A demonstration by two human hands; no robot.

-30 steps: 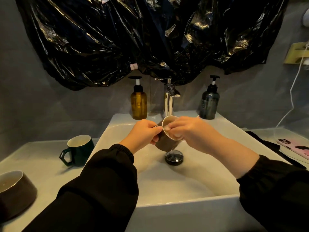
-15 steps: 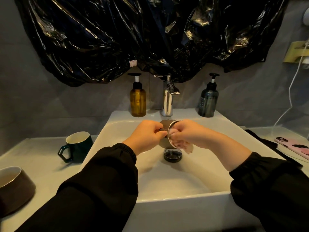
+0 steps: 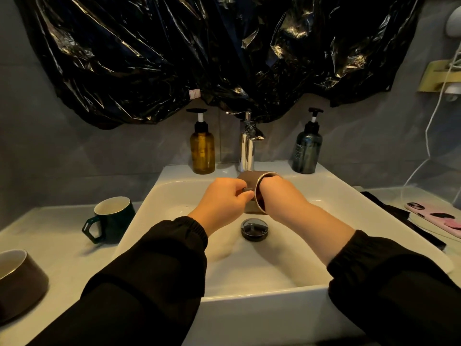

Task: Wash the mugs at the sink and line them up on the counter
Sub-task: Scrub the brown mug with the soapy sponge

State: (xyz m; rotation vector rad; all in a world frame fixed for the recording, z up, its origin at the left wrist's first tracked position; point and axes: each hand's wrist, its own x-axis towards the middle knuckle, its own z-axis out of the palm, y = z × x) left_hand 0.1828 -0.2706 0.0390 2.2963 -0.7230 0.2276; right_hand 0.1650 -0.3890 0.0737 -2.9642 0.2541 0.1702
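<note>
Brown and lying on its side, the mug [image 3: 249, 179] hung over the sink [image 3: 249, 294], just in front of the tap [image 3: 247, 146] and above the dark plug [image 3: 254, 229]. The left hand [image 3: 222, 198] pinched its handle between thumb and curled fingers, while the right hand [image 3: 279, 193] was pushed in through the rim. Its fingers were hidden inside, so I could not tell whether they were spread or curled. To me this looked like the washing step, the inside being rubbed by hand. I saw no water falling from the tap. I judged the next move would need a rinse, then a steady carry to the counter [image 3: 50, 233] with the mug turned upright. A wet handle held only by a pinch could slip. On the counter to the left stood a green mug [image 3: 114, 216], upright, its handle toward the front. Its pale inside looked empty as far as I could see in. Nearer the front corner sat a wide dark cup [image 3: 20, 285], also pale inside, cut off by the edge of view; whether it held anything I could not tell.
</note>
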